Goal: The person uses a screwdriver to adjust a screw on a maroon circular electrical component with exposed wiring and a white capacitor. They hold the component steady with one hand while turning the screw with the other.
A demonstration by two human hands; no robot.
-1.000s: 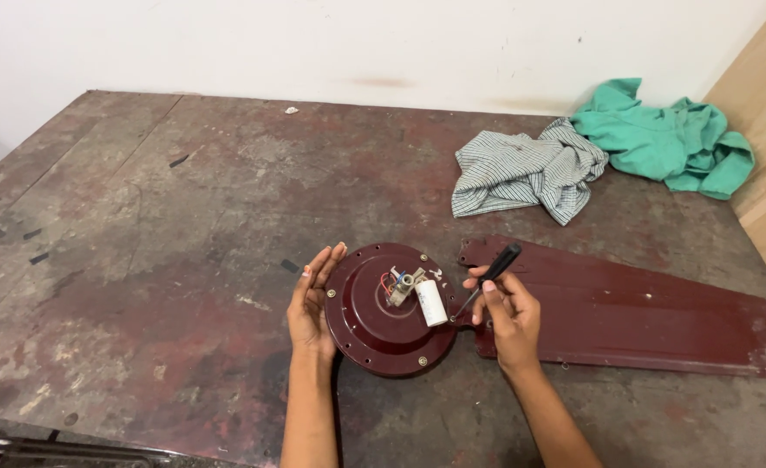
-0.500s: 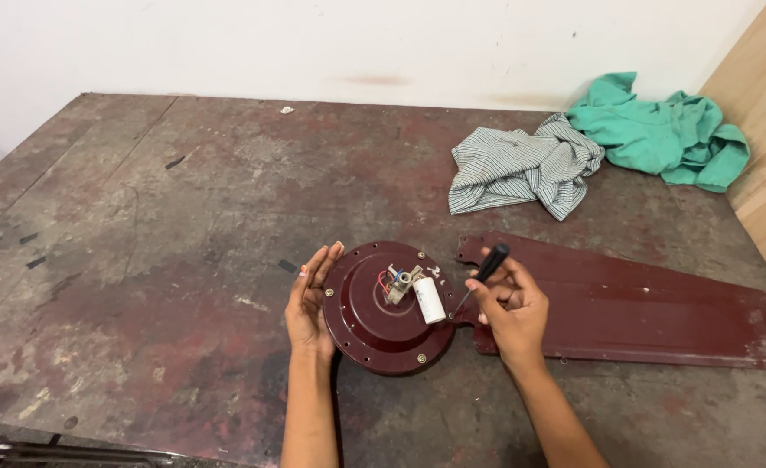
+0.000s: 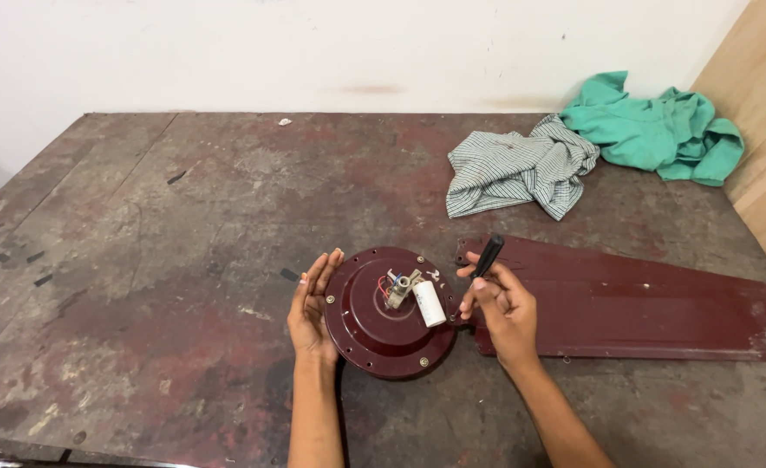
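Note:
A round dark-red fan motor housing lies flat on the worn table, with a white cylindrical capacitor and a few coloured wires on top. My left hand rests flat against its left rim, fingers straight. My right hand grips a black-handled screwdriver, held nearly upright with its tip at the housing's right rim. A dark-red fan blade extends to the right from under that hand.
A grey striped cloth and a green cloth lie bunched at the far right of the table. A wooden panel stands at the right edge. A white wall runs behind.
My right hand has tipped the screwdriver more upright at the housing's right rim. My left hand stays against the left rim.

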